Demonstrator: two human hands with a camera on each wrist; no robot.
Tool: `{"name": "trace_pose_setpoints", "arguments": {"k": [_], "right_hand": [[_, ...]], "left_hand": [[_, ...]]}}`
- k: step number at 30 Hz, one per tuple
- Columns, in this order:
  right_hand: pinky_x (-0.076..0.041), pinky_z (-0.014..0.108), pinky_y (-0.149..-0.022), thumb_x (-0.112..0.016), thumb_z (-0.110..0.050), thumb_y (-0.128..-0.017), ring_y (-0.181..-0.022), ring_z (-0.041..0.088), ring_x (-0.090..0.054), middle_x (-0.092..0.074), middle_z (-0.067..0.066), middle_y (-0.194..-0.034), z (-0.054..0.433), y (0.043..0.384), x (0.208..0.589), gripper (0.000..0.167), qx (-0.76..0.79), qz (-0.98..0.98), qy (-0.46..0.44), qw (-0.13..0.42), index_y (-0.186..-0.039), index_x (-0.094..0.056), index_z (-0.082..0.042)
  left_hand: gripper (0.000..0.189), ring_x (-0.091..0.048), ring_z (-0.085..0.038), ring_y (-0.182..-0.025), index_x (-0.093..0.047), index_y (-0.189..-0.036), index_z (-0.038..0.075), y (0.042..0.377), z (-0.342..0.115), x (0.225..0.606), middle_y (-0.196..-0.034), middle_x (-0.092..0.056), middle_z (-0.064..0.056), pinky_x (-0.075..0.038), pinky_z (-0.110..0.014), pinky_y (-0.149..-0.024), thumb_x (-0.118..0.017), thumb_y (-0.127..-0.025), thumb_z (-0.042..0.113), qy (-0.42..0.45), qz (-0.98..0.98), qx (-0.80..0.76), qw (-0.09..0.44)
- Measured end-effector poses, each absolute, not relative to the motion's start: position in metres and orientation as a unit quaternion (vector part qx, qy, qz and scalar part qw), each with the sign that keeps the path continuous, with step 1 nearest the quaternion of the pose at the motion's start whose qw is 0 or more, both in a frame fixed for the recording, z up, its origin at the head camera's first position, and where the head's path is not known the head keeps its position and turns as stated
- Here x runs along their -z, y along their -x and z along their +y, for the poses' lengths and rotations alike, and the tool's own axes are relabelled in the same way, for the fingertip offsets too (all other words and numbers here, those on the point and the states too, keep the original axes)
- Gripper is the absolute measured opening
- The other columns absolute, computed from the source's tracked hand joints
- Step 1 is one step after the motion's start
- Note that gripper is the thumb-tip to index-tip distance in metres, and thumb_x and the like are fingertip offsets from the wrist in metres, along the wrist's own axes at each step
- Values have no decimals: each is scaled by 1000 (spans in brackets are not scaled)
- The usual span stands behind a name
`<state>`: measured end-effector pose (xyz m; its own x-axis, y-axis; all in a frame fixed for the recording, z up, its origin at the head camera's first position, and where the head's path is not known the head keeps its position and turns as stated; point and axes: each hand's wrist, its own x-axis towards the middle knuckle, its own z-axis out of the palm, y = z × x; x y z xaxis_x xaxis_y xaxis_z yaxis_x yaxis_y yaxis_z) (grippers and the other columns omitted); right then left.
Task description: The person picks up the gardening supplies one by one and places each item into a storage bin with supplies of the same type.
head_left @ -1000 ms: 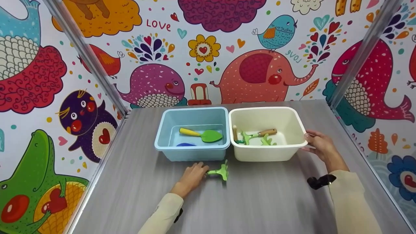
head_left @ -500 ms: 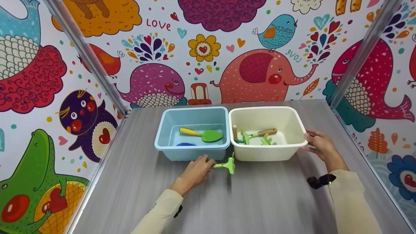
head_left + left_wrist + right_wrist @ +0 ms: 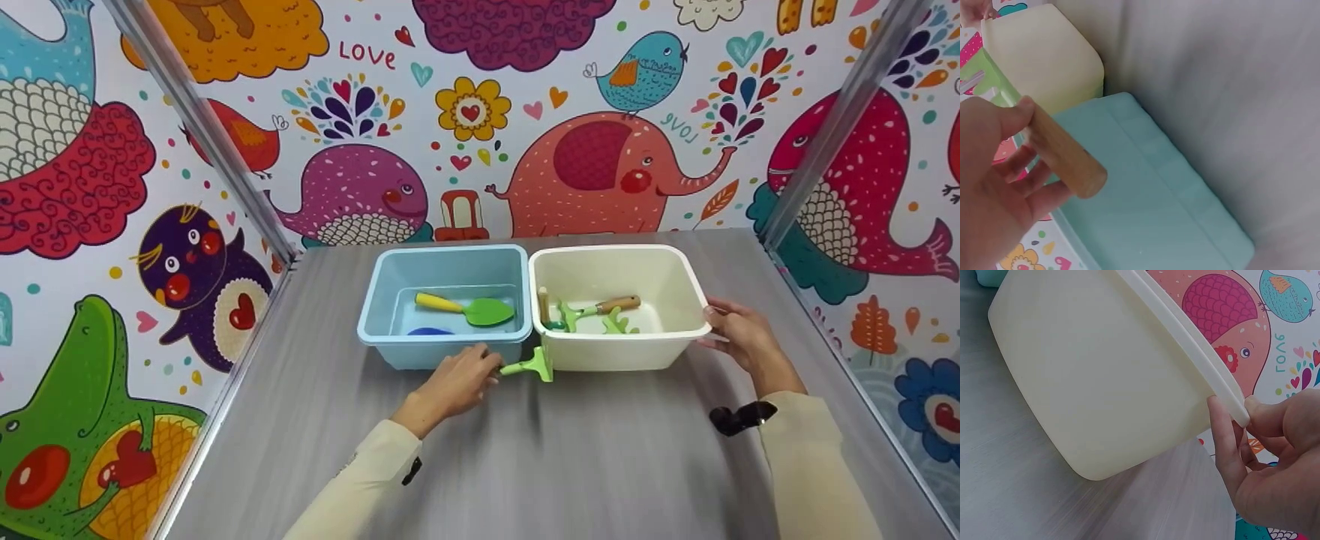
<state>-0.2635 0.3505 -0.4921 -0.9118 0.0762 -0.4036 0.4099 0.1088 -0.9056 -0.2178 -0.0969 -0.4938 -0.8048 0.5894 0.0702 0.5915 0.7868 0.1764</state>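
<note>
My left hand [image 3: 457,381] holds a small hand rake [image 3: 540,364] in front of the blue basin [image 3: 420,354]. Its wooden handle [image 3: 1067,154] lies between thumb and fingers in the left wrist view, and the light green head points right, overlapping the front left corner of the cream basin [image 3: 615,354]. My right hand [image 3: 744,337] pinches that cream basin's right rim, thumb and fingers on either side of the edge in the right wrist view. Inside the cream basin lie a wooden-handled green tool [image 3: 619,304] and a light green pronged piece [image 3: 616,322].
A green trowel [image 3: 489,312] with a yellow handle lies in the blue basin beside a partly hidden blue object [image 3: 430,331]. The two basins stand side by side on the grey table [image 3: 585,457]. Behind them rises a wall [image 3: 465,180] printed with cartoon animals.
My left hand has lifted the rake off the table and moved it up and to the right, toward the cream basin. The right hand stays at the rim.
</note>
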Motion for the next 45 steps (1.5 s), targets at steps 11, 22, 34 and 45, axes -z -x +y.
{"name": "trace_pose_setpoints", "arguments": {"k": [11,22,34,45], "right_hand": [[-57,21,-89,-51,-34,-104,-116,15,-59,-27,16,-163,350,263,493,66,633,743,-175,125,-160,-23,-12],[-57,21,-88,-49,-32,-105,-108,11,-61,-25,19,-163,350,263,491,65,641,736,-172,131,-160,-22,-10],[-59,22,-84,-49,-29,-105,-107,12,-60,-26,21,-162,351,264,492,64,642,734,-176,134,-159,-22,-8],[-57,22,-90,-52,-32,-104,-107,10,-60,-25,16,-164,349,264,489,66,644,728,-188,143,-160,-22,-12]], "left_hand": [[26,-59,-15,-96,-64,-125,14,220,-83,470,-108,-62,-2,-52,-36,-87,-60,-101,24,297,-935,167,-101],[27,-62,-20,-102,-65,-124,8,223,-71,460,-111,-66,-7,-52,-39,-92,-61,-100,18,284,-916,249,-139],[28,-63,-16,-94,-66,-124,7,234,-60,451,-111,-70,-10,-56,-34,-81,-63,-99,18,215,-886,365,-188],[28,-60,-22,-101,-68,-122,7,248,-52,447,-114,-69,-10,-52,-39,-92,-65,-97,19,190,-876,403,-182]]}}
